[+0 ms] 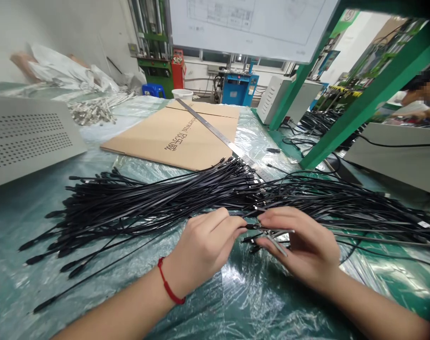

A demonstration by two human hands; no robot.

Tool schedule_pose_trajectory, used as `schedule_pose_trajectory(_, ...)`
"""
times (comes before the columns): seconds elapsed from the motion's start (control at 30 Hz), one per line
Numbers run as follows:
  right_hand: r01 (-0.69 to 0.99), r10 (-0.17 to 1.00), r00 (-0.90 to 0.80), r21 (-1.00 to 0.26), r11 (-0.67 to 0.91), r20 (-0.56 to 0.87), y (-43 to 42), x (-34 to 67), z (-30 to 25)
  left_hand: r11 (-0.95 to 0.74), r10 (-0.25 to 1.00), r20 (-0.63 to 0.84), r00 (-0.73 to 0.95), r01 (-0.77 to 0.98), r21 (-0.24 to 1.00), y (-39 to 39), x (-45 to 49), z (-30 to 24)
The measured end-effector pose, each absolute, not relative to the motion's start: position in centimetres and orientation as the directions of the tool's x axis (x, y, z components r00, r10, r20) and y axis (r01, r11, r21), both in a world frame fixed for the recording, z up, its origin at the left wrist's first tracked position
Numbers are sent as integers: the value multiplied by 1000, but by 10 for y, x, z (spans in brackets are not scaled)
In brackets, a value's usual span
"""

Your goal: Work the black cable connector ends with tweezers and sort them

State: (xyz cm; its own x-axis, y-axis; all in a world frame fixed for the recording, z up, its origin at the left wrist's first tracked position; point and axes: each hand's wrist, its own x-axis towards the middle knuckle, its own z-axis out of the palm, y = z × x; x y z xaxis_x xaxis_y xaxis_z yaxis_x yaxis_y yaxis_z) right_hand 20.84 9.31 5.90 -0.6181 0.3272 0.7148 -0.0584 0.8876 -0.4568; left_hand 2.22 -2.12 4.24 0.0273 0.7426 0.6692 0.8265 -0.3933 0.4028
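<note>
My left hand [210, 238], with a red cord on its wrist, is closed in a pinch on the black connector end [250, 226] of a cable. My right hand [303, 241] grips a small metal tool [277, 233] with two spread arms, like small pliers or snips; its exact kind is unclear. The tool's tip meets the connector just beyond my left fingertips. Behind my hands lies a thick bundle of black cables [147, 193], their connector ends fanned out to the left. More black cables [356, 198] stretch away on the right.
A steel ruler [208, 125] lies across a flat cardboard sheet [197, 141] beyond the cables. Plastic film covers the green table. A perforated metal box [30, 137] stands left, a green post [364, 99] right. A person [420, 97] sits at far right.
</note>
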Motion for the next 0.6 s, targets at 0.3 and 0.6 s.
schedule_pose_trajectory(0.3, -85, 261, -594, -382, 920, 761, 85, 203, 62, -381, 753, 657, 45, 843, 379, -24, 25, 41)
schedule_pose_trajectory(0.6, -68, 268, -619, -390, 918, 739, 85, 204, 64, -383, 763, 644, 61, 844, 375, -24, 24, 39)
